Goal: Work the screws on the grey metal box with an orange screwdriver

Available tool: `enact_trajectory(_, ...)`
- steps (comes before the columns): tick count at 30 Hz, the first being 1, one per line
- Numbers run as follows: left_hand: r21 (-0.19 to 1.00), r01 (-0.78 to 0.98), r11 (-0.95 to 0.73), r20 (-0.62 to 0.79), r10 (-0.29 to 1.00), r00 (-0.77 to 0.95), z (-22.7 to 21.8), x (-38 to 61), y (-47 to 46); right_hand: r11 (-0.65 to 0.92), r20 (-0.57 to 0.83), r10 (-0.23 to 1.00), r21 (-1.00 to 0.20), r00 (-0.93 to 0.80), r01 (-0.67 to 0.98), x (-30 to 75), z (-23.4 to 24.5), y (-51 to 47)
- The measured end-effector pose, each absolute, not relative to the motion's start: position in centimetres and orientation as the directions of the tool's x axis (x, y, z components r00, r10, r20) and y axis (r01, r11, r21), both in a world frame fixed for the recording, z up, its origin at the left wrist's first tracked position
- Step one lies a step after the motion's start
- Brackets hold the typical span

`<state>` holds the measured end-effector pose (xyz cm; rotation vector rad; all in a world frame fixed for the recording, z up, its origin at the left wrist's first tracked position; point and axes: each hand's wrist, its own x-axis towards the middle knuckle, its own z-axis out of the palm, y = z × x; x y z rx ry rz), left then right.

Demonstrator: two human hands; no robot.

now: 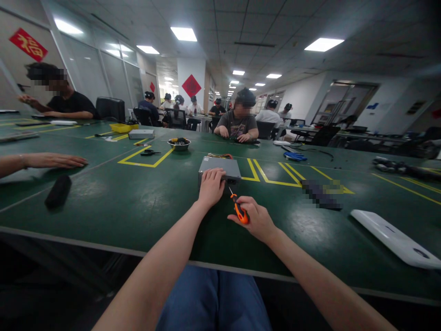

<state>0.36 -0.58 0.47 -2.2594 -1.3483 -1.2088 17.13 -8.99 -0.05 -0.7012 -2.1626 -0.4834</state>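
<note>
Steel bowl [178,145] on the green counter [138,211], holding dark parts with yellow bits, stood beyond a grey metal box [220,166]. Left hand [211,187] lay palm-down on the box, fingers [215,174] together, resting on its top. Right hand [253,219] was just beside the box, fingers [242,201] clamped on an orange screwdriver [240,212].
</note>
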Motion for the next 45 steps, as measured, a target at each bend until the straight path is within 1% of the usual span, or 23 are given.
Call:
enact_trajectory(2, 0.194, 0.818, -0.541, 0.755, 0.615, 0.227, 0.5, 0.4, -0.6, 0.777, 0.724, 0.323, 0.165, -0.61, 0.607, 17.1, 0.1, -9.2)
enact_trajectory(5, 0.192, 0.817, -0.544, 0.759, 0.611, 0.228, 0.4, 0.4, -0.5, 0.772, 0.598, 0.334, 0.269, -0.728, 0.575, 16.9, 0.3, -9.6)
enact_trajectory(7, 0.189, 0.815, -0.547, 0.763, 0.605, 0.229, 0.4, 0.4, -0.4, 0.766, 0.573, 0.336, 0.296, -0.748, 0.571, 16.9, 0.3, -9.6)
enact_trajectory(9, 0.187, 0.815, -0.548, 0.766, 0.601, 0.229, 0.3, 0.4, -0.4, 0.76, 0.62, 0.325, 0.279, -0.715, 0.587, 16.9, 0.2, -9.4)
enact_trajectory(12, 0.186, 0.817, -0.545, 0.766, 0.602, 0.228, 0.4, 0.4, -0.4, 0.758, 0.727, 0.305, 0.206, -0.615, 0.62, 17.0, 0.0, -9.0)
enact_trajectory(15, 0.183, 0.817, -0.547, 0.763, 0.603, 0.233, 0.4, 0.4, -0.4, 0.772, 0.763, 0.3, 0.157, -0.572, 0.615, 17.2, 0.1, -8.9)
enact_trajectory(19, 0.183, 0.819, -0.544, 0.765, 0.602, 0.229, 0.3, 0.4, -0.3, 0.77, 0.778, 0.247, 0.204, -0.577, 0.604, 17.9, 0.5, -9.3)
enact_trajectory(23, 0.182, 0.818, -0.546, 0.768, 0.599, 0.229, 0.3, 0.4, -0.3, 0.724, 0.819, 0.224, 0.223, -0.529, 0.652, 19.0, 0.8, -9.6)
enact_trajectory(34, 0.175, 0.817, -0.549, 0.772, 0.592, 0.232, 0.4, 0.4, -0.4, 0.684, 0.807, 0.292, 0.199, -0.513, 0.702, 19.5, 0.9, -9.3)
enact_trajectory(41, 0.18, 0.818, -0.546, 0.769, 0.597, 0.23, 0.4, 0.4, -0.4, 0.691, 0.792, 0.271, 0.235, -0.547, 0.684, 19.4, 0.9, -9.3)
enact_trajectory(45, 0.177, 0.82, -0.545, 0.762, 0.603, 0.236, 0.3, 0.4, -0.3, 0.695, 0.794, 0.281, 0.218, -0.538, 0.685, 19.4, 0.9, -9.3)
